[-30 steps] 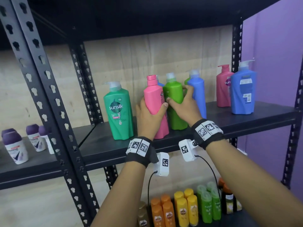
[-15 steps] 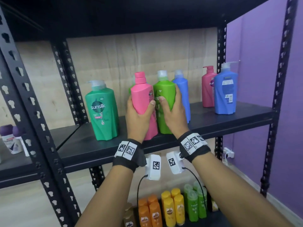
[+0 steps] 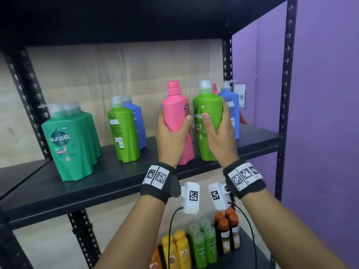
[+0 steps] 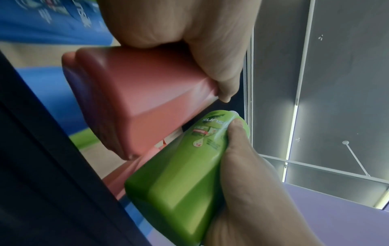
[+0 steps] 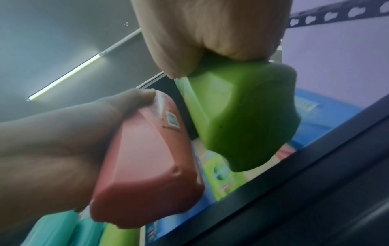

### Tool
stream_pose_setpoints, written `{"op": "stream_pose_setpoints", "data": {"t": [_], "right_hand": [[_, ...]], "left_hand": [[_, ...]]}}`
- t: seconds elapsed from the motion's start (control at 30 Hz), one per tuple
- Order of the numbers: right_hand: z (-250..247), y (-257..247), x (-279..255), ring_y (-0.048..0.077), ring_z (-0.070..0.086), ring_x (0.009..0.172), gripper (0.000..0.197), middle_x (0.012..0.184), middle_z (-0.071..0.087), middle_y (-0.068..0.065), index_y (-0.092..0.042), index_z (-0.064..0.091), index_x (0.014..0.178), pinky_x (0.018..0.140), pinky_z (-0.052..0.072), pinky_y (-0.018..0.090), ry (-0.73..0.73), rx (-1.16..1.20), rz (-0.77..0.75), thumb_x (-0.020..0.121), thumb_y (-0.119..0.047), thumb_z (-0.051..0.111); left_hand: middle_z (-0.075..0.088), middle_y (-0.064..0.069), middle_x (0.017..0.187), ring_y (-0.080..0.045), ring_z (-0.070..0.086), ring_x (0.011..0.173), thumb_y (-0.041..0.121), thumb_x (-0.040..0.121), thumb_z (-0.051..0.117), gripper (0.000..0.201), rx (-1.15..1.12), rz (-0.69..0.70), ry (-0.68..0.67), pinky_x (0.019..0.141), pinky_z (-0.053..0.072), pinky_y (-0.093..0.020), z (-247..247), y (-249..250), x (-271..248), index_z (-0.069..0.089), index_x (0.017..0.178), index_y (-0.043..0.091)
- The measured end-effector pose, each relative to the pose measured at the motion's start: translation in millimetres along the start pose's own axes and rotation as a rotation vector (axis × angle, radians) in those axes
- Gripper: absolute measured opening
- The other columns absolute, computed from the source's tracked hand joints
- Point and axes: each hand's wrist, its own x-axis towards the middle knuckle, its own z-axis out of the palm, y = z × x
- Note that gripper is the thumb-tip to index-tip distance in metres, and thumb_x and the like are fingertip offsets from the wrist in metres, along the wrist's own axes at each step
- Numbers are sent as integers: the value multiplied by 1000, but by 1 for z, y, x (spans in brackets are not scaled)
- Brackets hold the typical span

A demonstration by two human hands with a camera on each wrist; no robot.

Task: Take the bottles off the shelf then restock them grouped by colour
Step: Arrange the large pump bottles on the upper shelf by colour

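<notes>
Left hand (image 3: pixel 171 136) wraps pink bottle (image 3: pixel 175 113), right hand (image 3: pixel 219 136) wraps light-green bottle (image 3: pixel 208 111); both now lifted clear of shelf (image 3: pixel 116 183) front edge, right end. Removal under way; five bottles remain.

Bare shelf (image 3: pixel 108 183) between teal bottles (image 3: pixel 70 144) and lime bottle (image 3: pixel 124 133).

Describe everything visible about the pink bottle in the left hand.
The pink plastic bottle is tall, with a matching pink cap on a narrow neck and a printed label with a barcode on one side. It is upright, lifted clear of the black metal shelf; its flat base shows from below. The left hand grips its body.
</notes>
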Motion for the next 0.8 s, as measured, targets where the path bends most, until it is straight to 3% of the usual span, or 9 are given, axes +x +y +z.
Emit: {"op": "stream_pose_setpoints", "data": {"t": [0.1, 0.2, 0.3, 0.4, 0.5, 0.73, 0.8], "right_hand": [[-30, 18, 18, 21, 61, 119, 71, 141, 57, 4, -31, 24, 157, 101, 52, 42, 44, -37, 3, 99, -61, 51], [-56, 34, 31, 23, 59, 123, 71, 147, 52, 5, -29, 24, 157, 101, 51, 40, 104, -83, 1, 99, -62, 49], [-76, 50, 45, 26, 61, 117, 71, 142, 57, 7, -30, 25, 156, 95, 50, 34, 141, -132, 16, 98, -61, 51], [-94, 61, 59, 32, 63, 112, 69, 136, 60, 10, -32, 25, 156, 93, 54, 43, 114, -165, 67, 99, -57, 55], [-103, 69, 68, 35, 63, 112, 69, 135, 60, 13, -31, 25, 156, 93, 54, 48, 94, -197, 90, 99, -53, 57], [-107, 83, 83, 33, 57, 123, 73, 151, 44, 12, -24, 19, 158, 97, 51, 46, 19, -225, 80, 101, -43, 59], [-108, 86, 91, 37, 57, 123, 75, 152, 42, 15, -22, 16, 158, 98, 52, 51, -23, -245, 113, 100, -40, 60]], "left_hand": [[69, 11, 106, 6, 65, 85, 43, 84, 81, 58, -3, -12, -14, 72, 48, -11, 35, 2, -4, 55, 132, 24], [69, 4, 117, -7, 67, 98, 40, 85, 82, 65, 6, -34, -21, 86, 54, -25, 61, 2, -13, 53, 140, 20], [67, 1, 122, -17, 67, 106, 41, 85, 81, 70, 20, -45, -20, 95, 55, -38, 79, -4, -16, 49, 143, 21], [64, -1, 127, -22, 64, 111, 43, 84, 81, 73, 53, -38, -30, 99, 53, -43, 93, -8, -12, 47, 145, 21], [63, -1, 125, -20, 63, 107, 43, 85, 80, 73, 88, -38, -16, 95, 52, -38, 103, -11, -8, 46, 144, 19], [58, 7, 114, -9, 57, 87, 44, 87, 78, 74, 140, -77, -56, 66, 38, -8, 115, -25, 7, 41, 147, 19], [55, 8, 113, -12, 56, 89, 43, 87, 78, 75, 146, -87, -63, 71, 40, -17, 118, -28, 11, 40, 146, 19]]}}
